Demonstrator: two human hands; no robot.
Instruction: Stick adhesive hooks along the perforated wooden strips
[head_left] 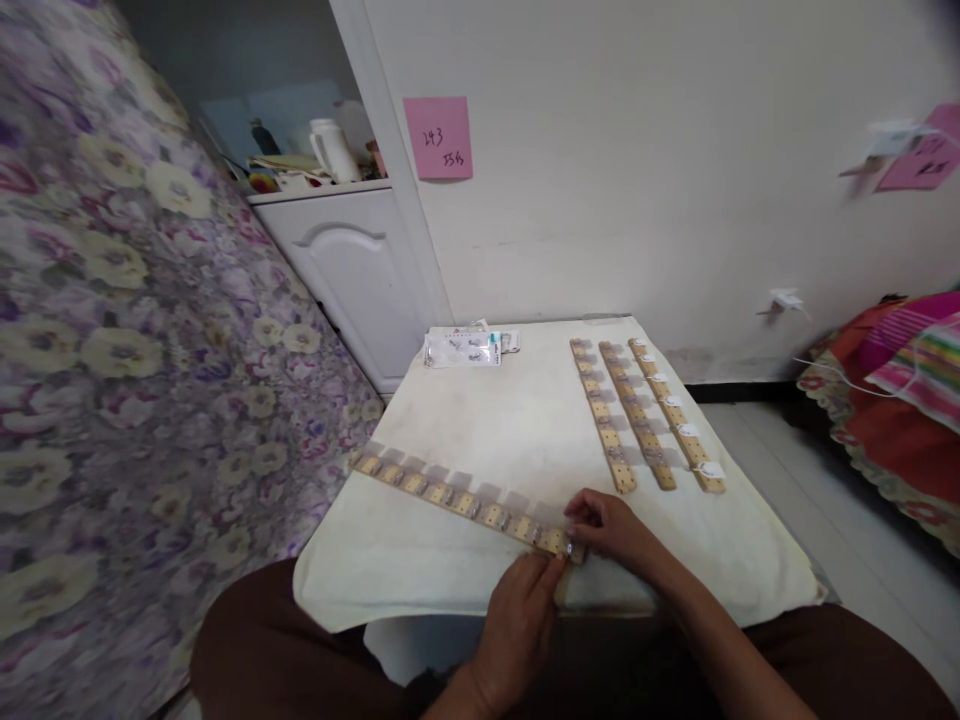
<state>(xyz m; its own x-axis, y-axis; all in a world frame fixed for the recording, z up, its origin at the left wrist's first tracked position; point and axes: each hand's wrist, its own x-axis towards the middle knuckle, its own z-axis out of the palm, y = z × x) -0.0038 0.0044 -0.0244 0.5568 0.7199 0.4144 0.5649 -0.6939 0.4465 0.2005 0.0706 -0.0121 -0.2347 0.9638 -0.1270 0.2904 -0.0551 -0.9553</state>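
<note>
Wooden strip (439, 492), one, pale, drilled with small holes and fitted along its length with shiny pieces and clear tabs: lies aslant on the near part of the table before you, its right end nearest you, between your two hands.

Left hand (521, 612), yours: fingertips at the near edge of the strip, close to its right end; you cannot be told from this view whether they grasp the wood or only press it.

Right hand (609, 525), yours: fingers curled in over the same end, beside the last shiny piece (570, 549); whether they pinch it cannot be told.

Further strips, three, similar, side by side on the right of your table: left one (604, 412), middle one (634, 408), and right one (677, 418), the last bearing white tags.

Packets (461, 350), clear and white, overlapping: at the far left corner.

Cloth (480, 420), off-white: spread over your table.

Note (439, 140), pink, handwritten: on the wall ahead of you.
</note>
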